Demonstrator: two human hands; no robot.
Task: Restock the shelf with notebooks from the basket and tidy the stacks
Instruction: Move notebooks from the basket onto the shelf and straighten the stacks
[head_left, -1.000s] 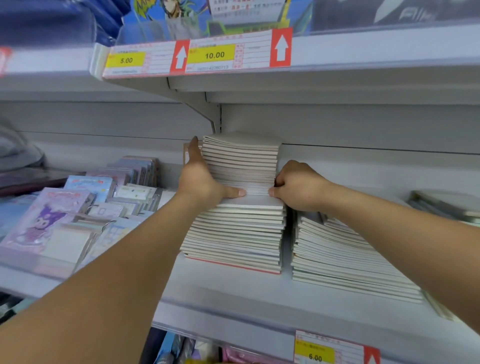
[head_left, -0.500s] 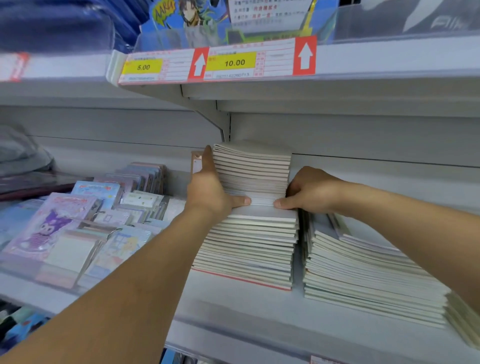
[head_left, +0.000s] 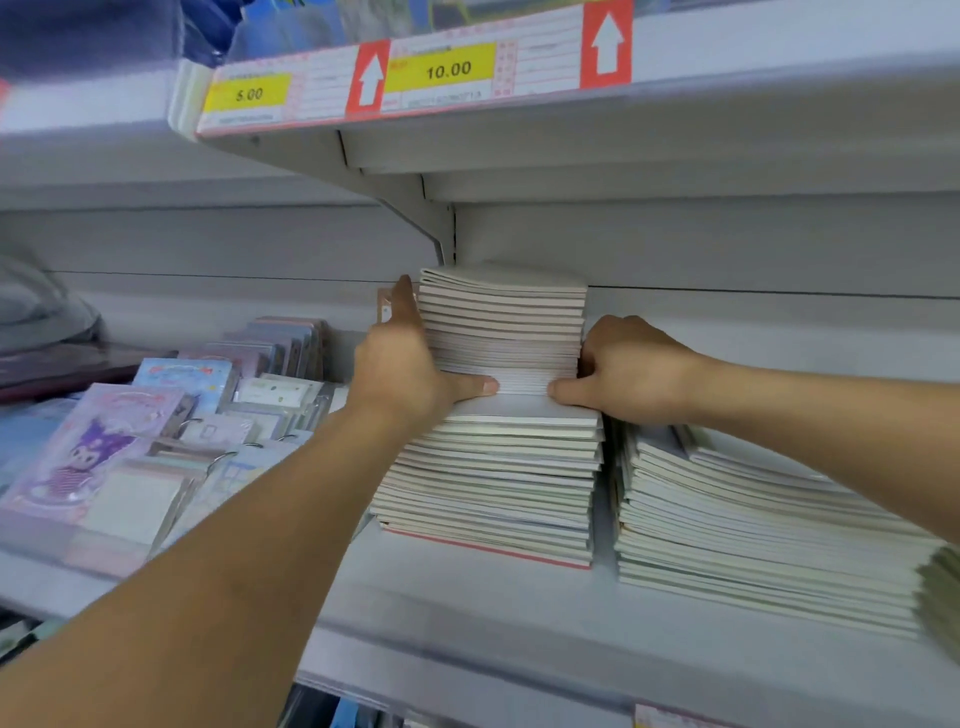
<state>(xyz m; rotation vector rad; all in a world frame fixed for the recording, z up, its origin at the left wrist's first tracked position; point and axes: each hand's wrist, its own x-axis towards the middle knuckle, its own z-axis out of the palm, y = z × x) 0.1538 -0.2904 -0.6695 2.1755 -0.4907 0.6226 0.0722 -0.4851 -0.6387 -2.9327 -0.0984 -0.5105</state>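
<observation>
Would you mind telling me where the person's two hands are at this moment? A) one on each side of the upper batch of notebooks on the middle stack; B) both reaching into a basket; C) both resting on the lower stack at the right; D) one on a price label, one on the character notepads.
A: the left hand and the right hand flank the upper batch of notebooks on the middle stack, thumbs at its front edge.

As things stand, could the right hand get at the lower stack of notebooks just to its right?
Probably yes. The right hand grips the upper batch of the middle stack, directly above the lower stack, whose top lies uncovered. It would have to let go first.
</observation>
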